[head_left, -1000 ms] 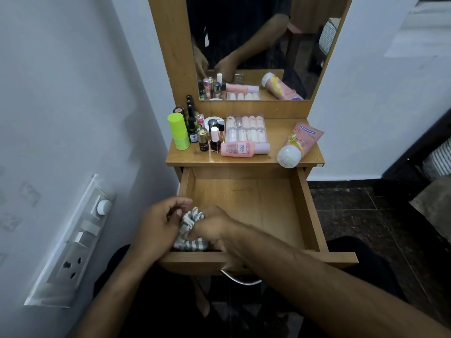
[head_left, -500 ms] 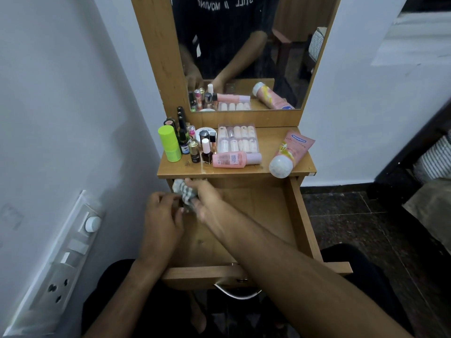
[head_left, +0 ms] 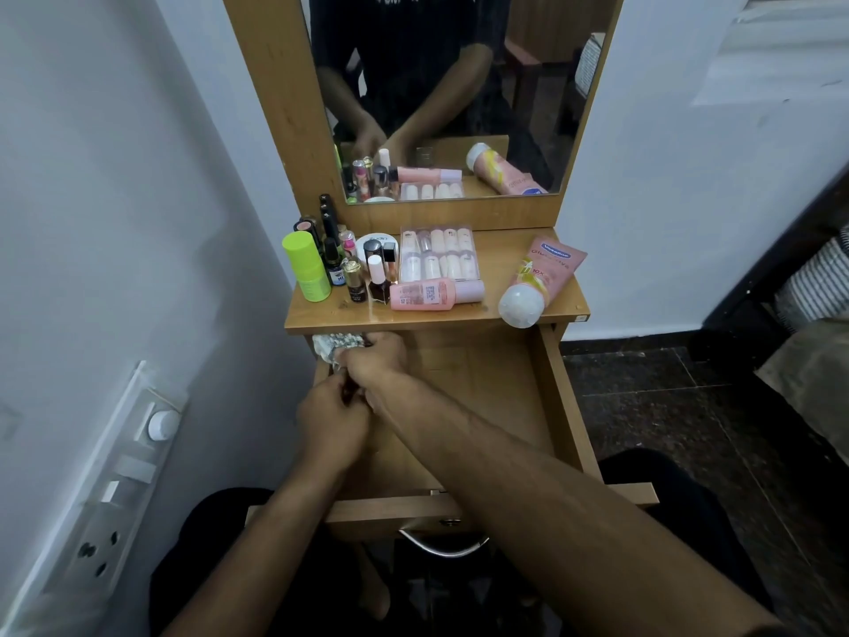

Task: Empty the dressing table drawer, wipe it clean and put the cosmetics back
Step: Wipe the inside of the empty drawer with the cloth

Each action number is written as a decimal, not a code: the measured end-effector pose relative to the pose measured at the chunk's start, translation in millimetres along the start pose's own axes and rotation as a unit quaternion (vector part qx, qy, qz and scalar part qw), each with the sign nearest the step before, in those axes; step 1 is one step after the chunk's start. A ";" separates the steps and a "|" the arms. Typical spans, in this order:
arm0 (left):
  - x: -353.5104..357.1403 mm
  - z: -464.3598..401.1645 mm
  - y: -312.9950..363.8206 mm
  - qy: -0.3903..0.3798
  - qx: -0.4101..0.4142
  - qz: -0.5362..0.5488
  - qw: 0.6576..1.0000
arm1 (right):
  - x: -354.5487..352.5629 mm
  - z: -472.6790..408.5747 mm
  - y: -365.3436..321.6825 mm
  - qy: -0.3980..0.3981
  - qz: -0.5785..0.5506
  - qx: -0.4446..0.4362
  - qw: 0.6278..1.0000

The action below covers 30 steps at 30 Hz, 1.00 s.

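Wiping drawer [head_left: 482,406] back-left corner: right hand [head_left: 376,360] grips cloth [head_left: 337,344], left hand [head_left: 331,420] pinching its tail just behind. Risk: knuckles bump counter [head_left: 528,310] edge above, toppling bottles [head_left: 363,278].

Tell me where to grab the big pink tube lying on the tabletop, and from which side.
Grip the pink tube across its round body just behind the white cap, coming from above. It lies flat, cap toward the front edge, with both sides free.
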State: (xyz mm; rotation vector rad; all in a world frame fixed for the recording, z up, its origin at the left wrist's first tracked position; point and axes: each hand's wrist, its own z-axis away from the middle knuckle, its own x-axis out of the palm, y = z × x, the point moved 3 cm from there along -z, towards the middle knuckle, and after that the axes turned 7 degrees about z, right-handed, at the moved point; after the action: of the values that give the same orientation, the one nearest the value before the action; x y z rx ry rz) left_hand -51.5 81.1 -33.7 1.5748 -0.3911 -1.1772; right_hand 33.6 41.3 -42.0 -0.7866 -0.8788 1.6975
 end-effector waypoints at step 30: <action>135.4 -12.1 52.8 -0.234 0.083 0.066 0.967 | -152.6 -2.2 29.4 0.220 -0.473 0.103 0.847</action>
State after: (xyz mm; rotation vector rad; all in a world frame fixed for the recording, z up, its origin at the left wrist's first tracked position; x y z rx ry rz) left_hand 37.0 -33.2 -53.1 1.3744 -0.9097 -1.4378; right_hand 61.3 -111.1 -54.8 -0.4306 -0.5815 0.6697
